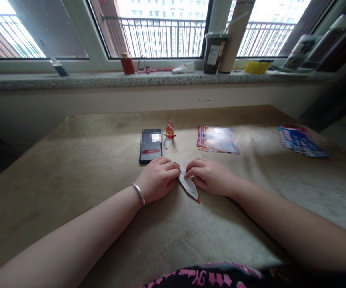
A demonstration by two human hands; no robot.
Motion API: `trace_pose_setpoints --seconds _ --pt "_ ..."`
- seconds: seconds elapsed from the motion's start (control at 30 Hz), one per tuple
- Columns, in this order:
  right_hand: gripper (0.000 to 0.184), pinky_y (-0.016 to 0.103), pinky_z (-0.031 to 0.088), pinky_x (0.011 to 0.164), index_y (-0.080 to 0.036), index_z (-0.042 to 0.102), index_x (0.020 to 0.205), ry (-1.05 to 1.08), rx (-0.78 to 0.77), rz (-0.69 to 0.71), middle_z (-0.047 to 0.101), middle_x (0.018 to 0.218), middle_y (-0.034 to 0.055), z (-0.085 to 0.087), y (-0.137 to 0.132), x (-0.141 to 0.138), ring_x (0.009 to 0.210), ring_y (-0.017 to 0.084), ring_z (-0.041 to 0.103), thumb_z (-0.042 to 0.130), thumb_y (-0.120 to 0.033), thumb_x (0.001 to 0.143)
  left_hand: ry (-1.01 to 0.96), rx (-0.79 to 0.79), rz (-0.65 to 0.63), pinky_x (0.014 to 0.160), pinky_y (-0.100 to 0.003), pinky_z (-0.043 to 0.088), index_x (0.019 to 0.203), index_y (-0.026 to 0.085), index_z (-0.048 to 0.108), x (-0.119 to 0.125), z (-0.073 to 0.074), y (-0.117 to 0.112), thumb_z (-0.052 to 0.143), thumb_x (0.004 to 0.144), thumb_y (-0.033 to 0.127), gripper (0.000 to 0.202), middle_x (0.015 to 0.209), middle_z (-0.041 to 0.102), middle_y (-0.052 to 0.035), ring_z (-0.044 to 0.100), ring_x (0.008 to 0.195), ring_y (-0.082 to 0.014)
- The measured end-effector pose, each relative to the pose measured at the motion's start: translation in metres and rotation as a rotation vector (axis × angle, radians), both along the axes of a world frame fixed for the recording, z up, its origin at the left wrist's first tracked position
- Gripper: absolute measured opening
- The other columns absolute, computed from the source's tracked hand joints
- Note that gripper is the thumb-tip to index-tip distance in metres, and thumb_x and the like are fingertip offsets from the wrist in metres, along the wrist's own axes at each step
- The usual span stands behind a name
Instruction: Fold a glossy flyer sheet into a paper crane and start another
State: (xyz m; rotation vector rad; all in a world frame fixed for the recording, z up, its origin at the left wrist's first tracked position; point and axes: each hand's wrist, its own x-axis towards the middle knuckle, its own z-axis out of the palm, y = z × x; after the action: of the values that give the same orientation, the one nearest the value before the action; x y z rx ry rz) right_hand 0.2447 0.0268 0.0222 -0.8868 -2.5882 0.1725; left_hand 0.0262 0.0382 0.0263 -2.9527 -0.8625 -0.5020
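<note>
A narrow folded piece of paper [188, 186], mostly white with small print and a red tip, lies on the table between my hands. My left hand [161, 178], with a silver bangle on the wrist, has its fingers closed at the paper's upper left edge. From the other side my right hand [209, 175] presses its curled fingertips onto the paper's right edge. Just beyond the left hand lies a phone [151, 147] with a partly blurred screen. Beside the phone stands a small red and white folded paper figure [170, 133]. The fingertips under each hand are partly hidden.
A stack of colourful printed sheets [217, 139] lies beyond my right hand, and blue printed sheets [301, 141] lie farther right on the brown table [101, 176]. Along the stone windowsill [167, 80] stand a red container [127, 65], a dark lidded jar [213, 56] and a yellow item [257, 67].
</note>
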Motion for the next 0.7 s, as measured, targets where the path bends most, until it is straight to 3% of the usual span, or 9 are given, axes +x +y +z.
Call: trace_pose_setpoints --seconds 0.2,0.43,0.6,0.7 --pt "0.021 0.03 0.046 0.075 -0.02 0.064 0.095 -0.055 0.048 0.063 0.064 0.099 0.0044 0.0 0.002 0.004 0.087 0.016 0.056 0.05 -0.014 0.081 0.033 -0.006 -0.001 0.081 -0.036 0.045 0.089 0.019 0.061 -0.002 0.002 -0.001 0.05 0.084 0.027 0.015 0.098 0.063 -0.0053 0.056 0.091 -0.0192" --pt "0.02 0.03 0.046 0.075 -0.02 0.064 0.097 -0.099 0.116 0.084 0.064 0.1 0.0053 -0.003 0.005 0.004 0.088 0.017 0.056 0.047 -0.02 0.086 -0.062 -0.028 0.004 0.078 -0.031 0.048 0.085 0.017 0.061 -0.002 -0.01 0.008 0.042 0.088 0.015 0.019 0.094 0.063 -0.0062 0.058 0.087 -0.0154" --pt "0.021 0.029 0.044 0.07 -0.02 0.064 0.096 -0.157 0.204 0.062 0.064 0.1 0.0055 -0.001 0.001 0.002 0.087 0.016 0.056 0.045 -0.023 0.089 -0.084 -0.043 -0.034 0.082 -0.032 0.048 0.092 0.018 0.06 -0.001 -0.007 0.006 0.048 0.083 0.016 0.016 0.105 0.06 -0.0075 0.057 0.093 -0.0167" --pt "0.02 0.029 0.044 0.071 -0.02 0.064 0.096 -0.188 0.222 0.058 0.064 0.1 0.0048 0.001 -0.001 0.001 0.087 0.017 0.056 0.045 -0.024 0.089 -0.073 -0.032 -0.054 0.08 -0.031 0.048 0.088 0.018 0.061 -0.001 -0.004 0.004 0.048 0.082 0.018 0.014 0.1 0.06 -0.0062 0.057 0.09 -0.0163"
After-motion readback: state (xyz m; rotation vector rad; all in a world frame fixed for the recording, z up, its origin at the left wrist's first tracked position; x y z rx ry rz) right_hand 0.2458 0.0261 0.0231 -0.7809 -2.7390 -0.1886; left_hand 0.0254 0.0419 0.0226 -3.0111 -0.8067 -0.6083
